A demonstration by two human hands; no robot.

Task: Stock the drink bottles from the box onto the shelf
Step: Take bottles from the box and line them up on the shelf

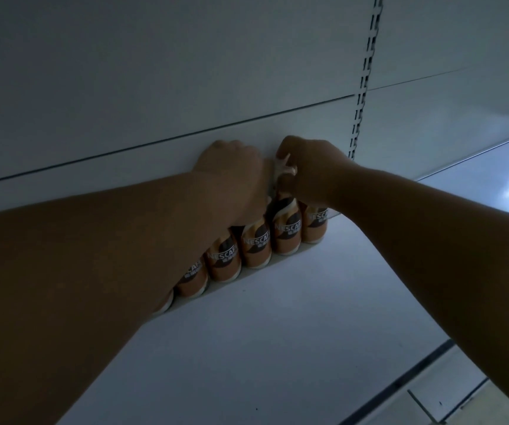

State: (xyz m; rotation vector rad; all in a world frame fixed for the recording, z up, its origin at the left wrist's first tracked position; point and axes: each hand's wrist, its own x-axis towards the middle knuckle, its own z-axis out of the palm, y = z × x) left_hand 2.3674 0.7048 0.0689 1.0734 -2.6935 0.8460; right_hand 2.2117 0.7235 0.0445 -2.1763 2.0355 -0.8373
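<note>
Several orange-and-brown coffee drink bottles stand in a row against the back panel of the white shelf. My left hand reaches over the row and covers the tops of the middle bottles, with its fingers hidden behind them. My right hand is closed around the white cap and neck of a bottle near the right end of the row. One more bottle stands to the right of it. No box is in view.
The shelf's white back panel rises behind the row. A slotted upright runs down it at the right. The shelf's front edge carries a dark strip, with pale floor below it.
</note>
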